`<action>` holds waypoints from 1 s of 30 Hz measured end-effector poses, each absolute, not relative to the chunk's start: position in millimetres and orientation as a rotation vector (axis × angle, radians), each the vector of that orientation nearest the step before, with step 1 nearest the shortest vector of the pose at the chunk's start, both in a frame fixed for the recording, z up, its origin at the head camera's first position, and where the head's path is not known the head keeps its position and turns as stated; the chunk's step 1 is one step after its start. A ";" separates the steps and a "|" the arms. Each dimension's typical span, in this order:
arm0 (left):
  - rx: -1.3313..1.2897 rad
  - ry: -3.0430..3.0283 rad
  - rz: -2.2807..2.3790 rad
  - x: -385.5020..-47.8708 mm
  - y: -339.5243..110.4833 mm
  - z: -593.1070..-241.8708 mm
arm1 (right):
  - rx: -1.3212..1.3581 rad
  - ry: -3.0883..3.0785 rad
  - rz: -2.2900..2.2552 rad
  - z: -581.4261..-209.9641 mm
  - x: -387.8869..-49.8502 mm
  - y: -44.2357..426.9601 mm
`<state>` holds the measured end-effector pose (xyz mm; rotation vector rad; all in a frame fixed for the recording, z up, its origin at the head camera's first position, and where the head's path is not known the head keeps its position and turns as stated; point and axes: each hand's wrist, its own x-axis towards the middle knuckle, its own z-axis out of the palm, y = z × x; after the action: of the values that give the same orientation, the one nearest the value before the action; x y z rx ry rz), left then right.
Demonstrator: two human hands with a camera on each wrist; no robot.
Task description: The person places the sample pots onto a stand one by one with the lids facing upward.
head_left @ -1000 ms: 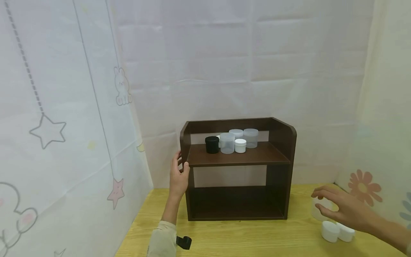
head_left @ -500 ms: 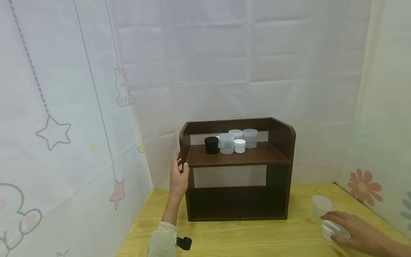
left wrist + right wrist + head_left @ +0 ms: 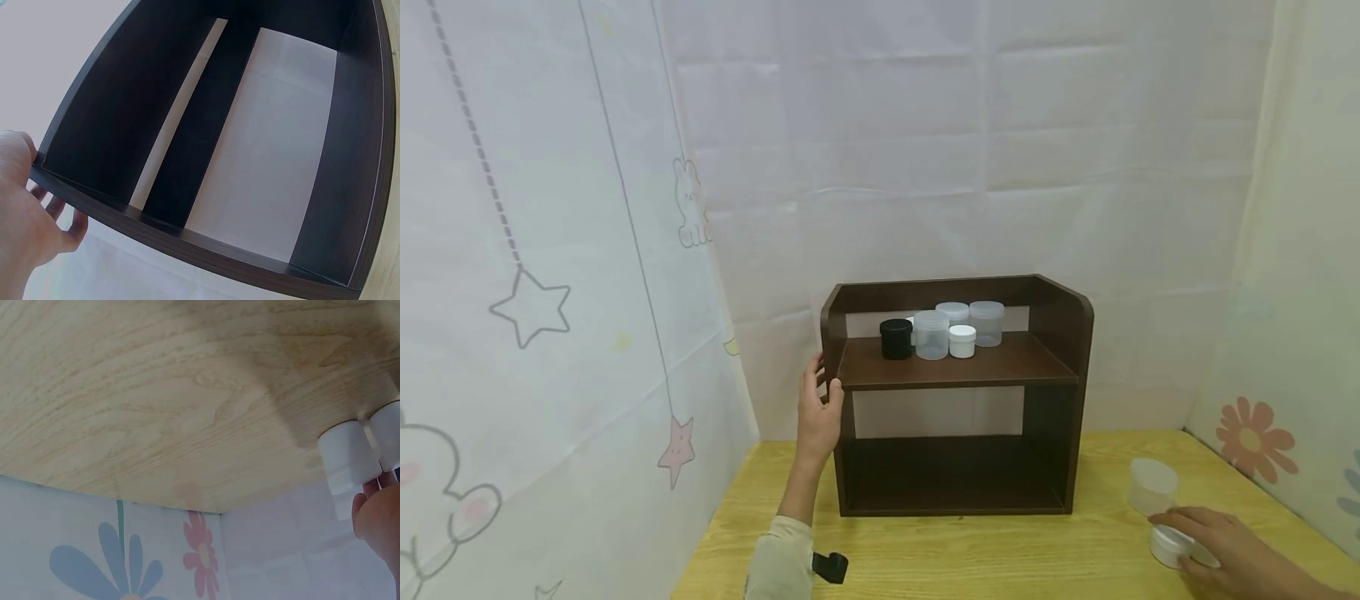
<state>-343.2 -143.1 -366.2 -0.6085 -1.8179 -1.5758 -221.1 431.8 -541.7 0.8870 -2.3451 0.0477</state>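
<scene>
A dark brown two-tier shelf (image 3: 955, 379) stands on the table. My left hand (image 3: 818, 421) grips its left side panel; in the left wrist view the thumb lies on the inner side of the panel edge (image 3: 144, 228) and the fingers are outside. Farther right, my right hand (image 3: 1232, 550) has fingers and thumb around a small white lidded jar (image 3: 1169, 547) on the table. A second white jar (image 3: 1205, 556) beside it is partly covered by the hand. In the right wrist view, fingertips touch the white jars (image 3: 350, 456). Just behind stands a translucent jar (image 3: 1152, 486).
On the upper tier sit a black jar (image 3: 896, 339), a small white jar (image 3: 962, 342) and several other jars, including a translucent one (image 3: 932, 336). The table (image 3: 985, 554) is wood-grained. Printed cloth walls (image 3: 587, 358) enclose it at the back and sides.
My right hand has come down from above the translucent jar to the white jars, and its fingers have closed in around one. The left hand has stayed on the shelf panel.
</scene>
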 end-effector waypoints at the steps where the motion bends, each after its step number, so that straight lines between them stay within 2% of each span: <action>1: -0.608 -1.818 -1.577 -343.1 -143.1 -365.9 | 0.887 -2.335 0.036 -542.0 -220.7 431.3; 9: -0.612 -1.815 -1.576 -343.5 -145.6 -366.6 | 0.866 -2.342 0.043 -541.8 -217.9 426.1; 16: -0.590 -1.820 -1.567 -370.5 -147.9 -384.2 | 0.815 -2.348 0.108 -543.8 -219.6 424.7; 21: -0.605 -1.836 -1.566 -377.8 -150.7 -392.3 | 0.837 -2.354 0.180 -541.6 -220.0 423.2; 30: -0.611 -1.852 -1.553 -379.5 -150.4 -389.8 | 0.807 -2.479 0.500 -510.9 -211.9 401.5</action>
<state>-379.5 -150.4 -389.8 -0.6113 -1.8524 -1.5529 -211.9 401.5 -510.9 0.8071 -2.4791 0.5002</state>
